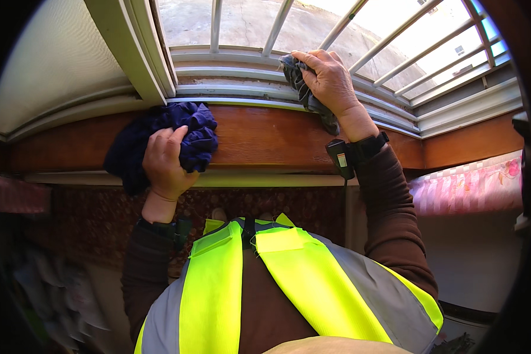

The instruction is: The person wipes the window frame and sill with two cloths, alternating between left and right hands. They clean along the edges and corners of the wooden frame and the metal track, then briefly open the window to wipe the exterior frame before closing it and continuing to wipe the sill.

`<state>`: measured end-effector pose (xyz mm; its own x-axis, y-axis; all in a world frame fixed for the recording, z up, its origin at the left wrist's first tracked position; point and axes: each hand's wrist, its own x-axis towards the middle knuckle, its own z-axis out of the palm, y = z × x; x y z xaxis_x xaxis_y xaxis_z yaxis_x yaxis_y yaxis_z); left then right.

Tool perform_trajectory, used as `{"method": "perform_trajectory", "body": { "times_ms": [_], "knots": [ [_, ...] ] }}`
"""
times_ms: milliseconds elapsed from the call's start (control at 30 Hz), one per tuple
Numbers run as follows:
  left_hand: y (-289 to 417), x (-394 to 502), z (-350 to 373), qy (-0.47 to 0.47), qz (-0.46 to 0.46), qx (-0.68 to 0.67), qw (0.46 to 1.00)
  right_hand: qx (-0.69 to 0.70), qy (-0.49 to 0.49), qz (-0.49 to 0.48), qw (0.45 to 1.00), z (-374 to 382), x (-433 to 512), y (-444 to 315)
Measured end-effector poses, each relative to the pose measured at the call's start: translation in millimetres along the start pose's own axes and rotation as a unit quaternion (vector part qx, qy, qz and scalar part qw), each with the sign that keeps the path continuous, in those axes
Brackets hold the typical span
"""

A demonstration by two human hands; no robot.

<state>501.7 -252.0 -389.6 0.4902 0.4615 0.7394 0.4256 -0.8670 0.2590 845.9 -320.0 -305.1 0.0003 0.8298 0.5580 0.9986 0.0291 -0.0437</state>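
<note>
Under my left hand (166, 155) is a bunched dark blue cloth (194, 128), gripped against the brown wooden windowsill (256, 132). Part of that cloth hangs over the sill's front edge. My right hand (329, 79) holds a crumpled grey-blue rag (303, 84) on the white sliding-window track (248, 90), close to the bars. The rag's lower end trails down onto the sill. Dark dirt shows in the grooves of the track. Both palms are hidden by the angle of view.
White metal bars (278, 26) cross the opening beyond the track. A window sash (137, 53) with a translucent pane stands at left. Pink curtain fabric (469, 183) hangs below the sill at right. A small black device (340, 158) is strapped at my right wrist.
</note>
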Motion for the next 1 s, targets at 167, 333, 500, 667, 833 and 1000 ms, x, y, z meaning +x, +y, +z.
{"method": "perform_trajectory", "body": {
  "times_ms": [167, 333, 500, 667, 833, 1000],
  "knots": [
    [2, 2, 0, 0.007, 0.003, 0.002, 1.000, 0.056, 0.016, 0.010, 0.998, 9, 15, 19],
    [2, -2, -2, 0.005, 0.000, 0.001, 1.000, 0.154, -0.004, 0.054, 0.987, 12, 15, 33],
    [0, 0, 1, 0.008, 0.002, 0.002, 1.000, 0.172, 0.011, 0.083, 0.982, 4, 7, 55],
    [2, 1, 1, 0.006, 0.004, 0.004, 1.000, -0.005, -0.050, 0.098, 0.994, 12, -8, 60],
    [1, 1, 1, 0.007, 0.009, 0.005, 1.000, 0.173, -0.225, 0.231, 0.931, 12, -17, 61],
    [2, 1, 1, 0.014, 0.011, 0.007, 1.000, 0.156, -0.245, 0.092, 0.952, 2, -25, 70]
  ]
}}
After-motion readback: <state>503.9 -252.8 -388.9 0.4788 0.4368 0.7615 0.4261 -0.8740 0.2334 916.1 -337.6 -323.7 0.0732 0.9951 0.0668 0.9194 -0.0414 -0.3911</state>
